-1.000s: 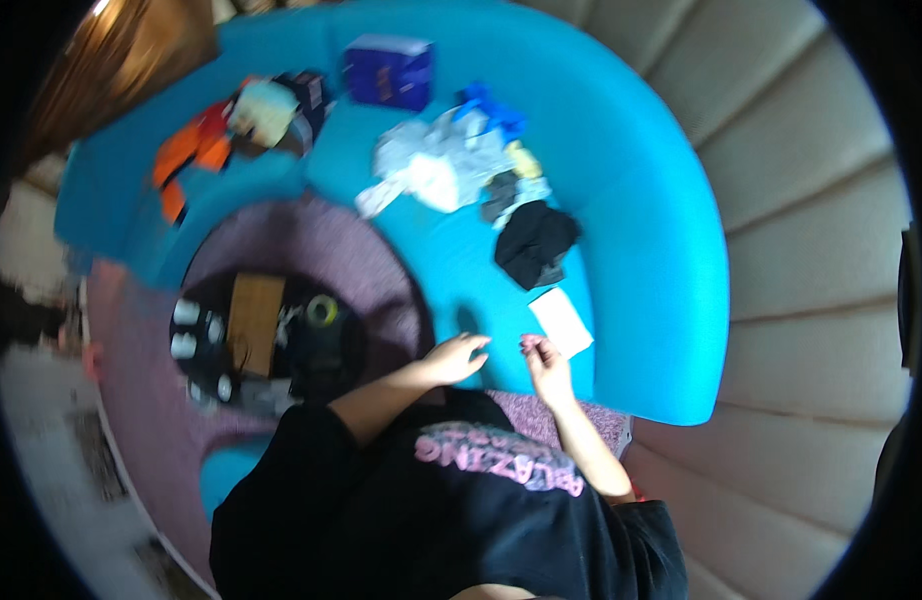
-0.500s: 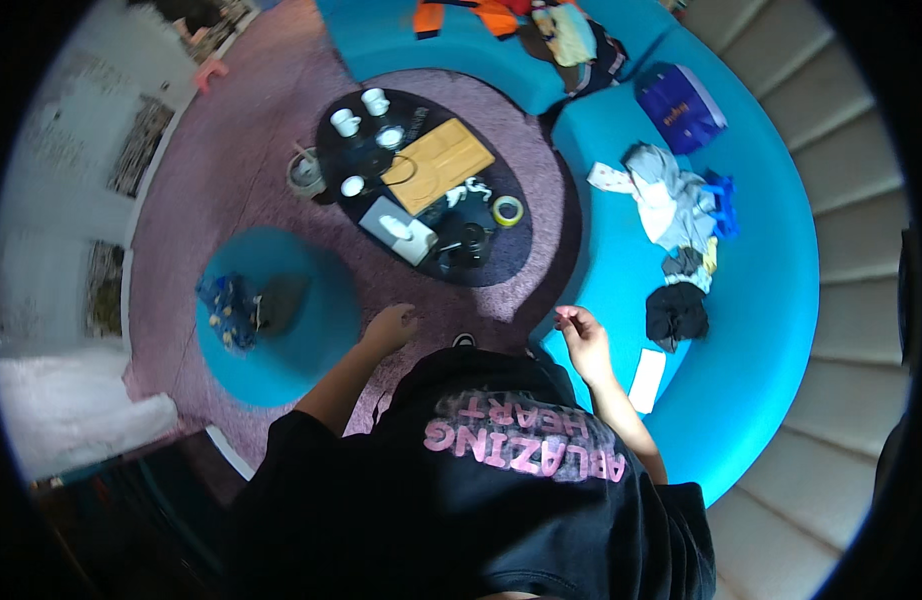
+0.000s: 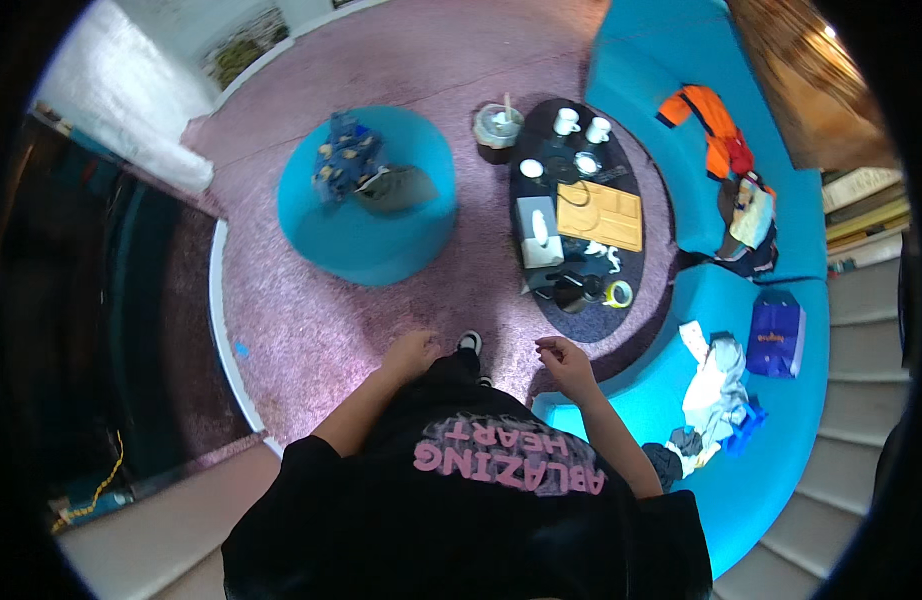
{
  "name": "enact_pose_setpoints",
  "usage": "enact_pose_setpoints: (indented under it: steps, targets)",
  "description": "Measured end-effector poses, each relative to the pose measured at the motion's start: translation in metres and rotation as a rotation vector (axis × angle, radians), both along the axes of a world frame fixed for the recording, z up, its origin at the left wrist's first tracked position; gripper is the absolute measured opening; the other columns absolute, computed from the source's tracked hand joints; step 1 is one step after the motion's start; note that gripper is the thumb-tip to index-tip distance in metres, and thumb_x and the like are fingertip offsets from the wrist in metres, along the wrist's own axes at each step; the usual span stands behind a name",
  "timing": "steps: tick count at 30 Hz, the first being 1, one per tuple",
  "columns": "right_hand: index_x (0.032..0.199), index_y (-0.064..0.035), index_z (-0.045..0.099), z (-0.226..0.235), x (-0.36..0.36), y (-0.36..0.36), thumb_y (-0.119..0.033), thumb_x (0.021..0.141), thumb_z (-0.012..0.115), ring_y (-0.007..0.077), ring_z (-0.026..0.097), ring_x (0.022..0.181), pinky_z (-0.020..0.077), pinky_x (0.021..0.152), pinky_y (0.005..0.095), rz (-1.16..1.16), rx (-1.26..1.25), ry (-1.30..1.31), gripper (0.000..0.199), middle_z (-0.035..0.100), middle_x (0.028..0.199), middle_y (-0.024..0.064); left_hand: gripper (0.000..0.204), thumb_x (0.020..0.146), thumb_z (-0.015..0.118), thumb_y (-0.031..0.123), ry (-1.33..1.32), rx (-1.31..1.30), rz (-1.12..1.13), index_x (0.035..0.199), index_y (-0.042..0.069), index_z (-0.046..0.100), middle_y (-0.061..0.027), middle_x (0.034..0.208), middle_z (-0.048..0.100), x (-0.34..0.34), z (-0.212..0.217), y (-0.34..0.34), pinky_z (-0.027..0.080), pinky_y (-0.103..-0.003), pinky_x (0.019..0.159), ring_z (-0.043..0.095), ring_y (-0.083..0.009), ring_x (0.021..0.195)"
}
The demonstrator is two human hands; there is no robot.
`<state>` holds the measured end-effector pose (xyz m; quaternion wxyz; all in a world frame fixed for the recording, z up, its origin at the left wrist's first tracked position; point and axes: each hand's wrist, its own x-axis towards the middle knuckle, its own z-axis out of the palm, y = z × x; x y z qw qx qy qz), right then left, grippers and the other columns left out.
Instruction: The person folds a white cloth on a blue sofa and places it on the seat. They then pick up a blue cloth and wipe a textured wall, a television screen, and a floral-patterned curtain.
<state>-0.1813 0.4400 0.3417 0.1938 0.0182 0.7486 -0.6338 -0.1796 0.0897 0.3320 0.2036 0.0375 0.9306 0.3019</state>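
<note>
My left hand [image 3: 413, 355] hangs in front of my body over the carpet, fingers loosely bent and apart, with nothing in it. My right hand [image 3: 566, 364] is held in the air between my body and the low table, its fingers partly stretched and holding nothing. Nearest the left hand is a round blue ottoman [image 3: 381, 250], apart from it and farther off. On the ottoman lie a blue patterned cloth [image 3: 343, 160] and a grey-green cloth [image 3: 399, 190]. The dark oval table [image 3: 581, 322] bears a wooden tray [image 3: 601, 215], a tissue box [image 3: 539, 232] and yellow tape [image 3: 618, 293].
A curved blue sofa [image 3: 631, 405] wraps the right side, with grey and white clothes [image 3: 719, 385], a purple bag [image 3: 778, 338] and orange clothing [image 3: 716, 120] on it. A bucket-like container [image 3: 497, 130] stands beside the table. A white ledge [image 3: 231, 340] runs along the left.
My view has turned left, so the ottoman sits farther forward and the table and sofa farther right. Both hands remain in front of my body and hold nothing.
</note>
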Motion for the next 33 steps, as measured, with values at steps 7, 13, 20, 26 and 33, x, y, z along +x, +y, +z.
enact_pose_setpoints:
  steps: [7,13,20,26,33]
  targets:
    - [0.112,-0.0024,0.067,0.001,-0.025,-0.092,-0.017,0.091,0.06,0.0187,0.068,0.089,0.0525,0.081,0.0304,0.147,0.058,0.051,0.027,0.071,0.098,0.0124,0.029,0.088,0.06,0.024,-0.019,-0.066,0.111,0.106,0.003,0.066,-0.021,0.098,0.067,0.05,0.019,-0.095,0.049,-0.047,0.085,0.062,-0.039,0.099]
    - [0.111,-0.0023,0.067,0.012,-0.076,-0.156,-0.017,0.09,0.06,0.0229,0.069,0.092,0.0534,0.082,0.033,0.263,0.164,0.092,0.027,0.071,0.103,0.0141,0.032,0.088,0.061,0.022,0.034,0.075,0.219,0.111,0.002,0.065,-0.0202,0.101,0.067,0.003,-0.004,-0.158,0.051,-0.044,0.085,0.063,-0.038,0.098]
    - [0.109,-0.0002,0.067,-0.021,-0.178,-0.292,-0.015,0.089,0.059,0.0202,0.067,0.086,0.0521,0.08,0.0322,0.135,0.047,0.03,0.026,0.07,0.095,0.0133,0.035,0.089,0.062,0.024,-0.054,0.019,0.019,0.117,0.003,0.064,-0.0192,0.11,0.066,-0.123,0.019,-0.252,0.05,-0.043,0.088,0.062,-0.0375,0.102]
    - [0.108,-0.0031,0.068,-0.006,-0.25,-0.445,-0.02,0.089,0.058,0.0276,0.066,0.094,0.0515,0.083,0.0375,0.453,0.12,0.053,0.027,0.068,0.103,0.016,0.036,0.088,0.063,0.024,-0.134,0.083,0.154,0.119,0.004,0.063,-0.0176,0.108,0.067,-0.189,0.021,-0.336,0.052,-0.04,0.086,0.065,-0.0338,0.097]
    - [0.111,-0.0026,0.067,-0.096,-0.338,-0.499,-0.017,0.088,0.058,0.0215,0.066,0.091,0.0514,0.082,0.0325,0.316,-0.036,-0.167,0.028,0.069,0.1,0.0119,0.04,0.09,0.064,0.024,-0.148,0.195,0.33,0.122,0.0,0.061,-0.0204,0.111,0.066,-0.257,-0.031,-0.37,0.051,-0.039,0.087,0.066,-0.0298,0.099]
